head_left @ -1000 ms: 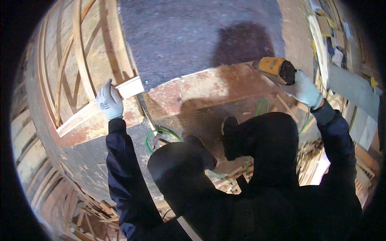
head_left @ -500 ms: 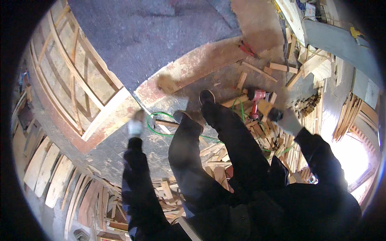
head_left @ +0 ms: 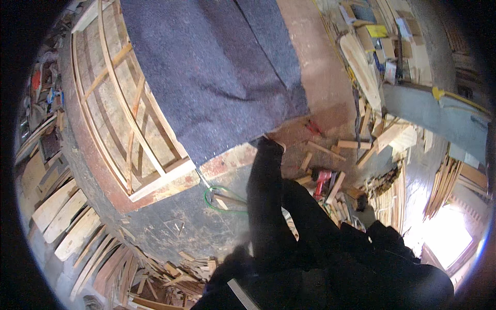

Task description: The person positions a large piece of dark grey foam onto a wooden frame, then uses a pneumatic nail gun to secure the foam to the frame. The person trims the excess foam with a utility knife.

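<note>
1. Far left, we've got curved pale boards [head_left: 77, 240] lying side by side in a fanned row, with more cut wood crowding in behind them.
2. Moving in, here's the wooden frame [head_left: 163, 182], slats bowed and crossed by thin diagonal strips, its front corner on a worn reddish-brown board [head_left: 227, 164].
3. Right beside it, a big blue-grey cloth [head_left: 206, 77] spreads out, creased, a dark line running down its upper right, its lower edge meeting the scuffed front of that board.
4. Just below, a green hose [head_left: 205, 197] loops on the dark floor, a stick of wood lying across the loop.
5. Low in the middle, the left hand [head_left: 243, 248] is a smear at the end of a dark sleeve! Can't tell how far open it is, or whether it has hold of anything.
6. Next to it, a dark trouser leg [head_left: 266, 191] reaches up to the board's edge.
7. On to the red-handled tool [head_left: 314, 128] lying on the board, and below it a red power tool [head_left: 323, 182] among wood offcuts.
8. And the right hand [head_left: 367, 216], gloved and dim, is curled around the brown-and-black tool [head_left: 360, 201], low down near those offcuts; individual fingers can't be made out.
9. Out right, a long grey beam [head_left: 434, 111], with glaring light [head_left: 449, 235] underneath.
</note>
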Demonstrator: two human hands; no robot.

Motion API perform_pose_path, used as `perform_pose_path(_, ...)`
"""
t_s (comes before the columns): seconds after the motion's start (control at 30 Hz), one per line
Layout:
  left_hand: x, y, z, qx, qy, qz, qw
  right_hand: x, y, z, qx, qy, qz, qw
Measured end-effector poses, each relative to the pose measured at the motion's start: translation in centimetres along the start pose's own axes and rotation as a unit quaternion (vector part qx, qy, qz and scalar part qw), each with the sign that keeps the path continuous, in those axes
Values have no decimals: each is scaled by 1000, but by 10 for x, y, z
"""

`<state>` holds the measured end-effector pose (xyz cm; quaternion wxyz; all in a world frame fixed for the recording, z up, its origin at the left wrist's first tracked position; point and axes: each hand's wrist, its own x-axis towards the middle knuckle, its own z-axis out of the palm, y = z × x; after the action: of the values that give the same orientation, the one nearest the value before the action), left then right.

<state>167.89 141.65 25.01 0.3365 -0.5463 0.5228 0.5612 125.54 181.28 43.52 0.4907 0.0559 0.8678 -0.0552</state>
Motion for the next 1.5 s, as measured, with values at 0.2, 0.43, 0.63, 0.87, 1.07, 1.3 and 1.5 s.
perform_pose_path(0.2, -18, 100, -23, -77, 29, -13, 997, 0, -10, -63, -41, -4, 78, 996)
perform_pose_path(0.43, -40, 187, -44, -153, 80, -22, 985, 58, -110, -144, -67, 25, 32, 997)
perform_pose_path(0.63, -73, 257, -42, -182, 122, -61, 974, 165, -217, -242, -101, 40, -25, 994)
perform_pose_path(0.87, -141, 384, -9, -149, 167, -173, 959, 320, -319, -402, -156, 23, -65, 985)
perform_pose_path(1.07, -212, 512, 24, -52, 155, -264, 951, 394, -319, -600, -224, 39, -19, 974)
perform_pose_path(1.3, -276, 603, 22, 103, 115, -300, 941, 454, -323, -841, -394, 54, 12, 917)
perform_pose_path(1.5, -247, 605, 2, 205, 259, -286, 899, 535, -509, -857, -427, 26, -102, 898)
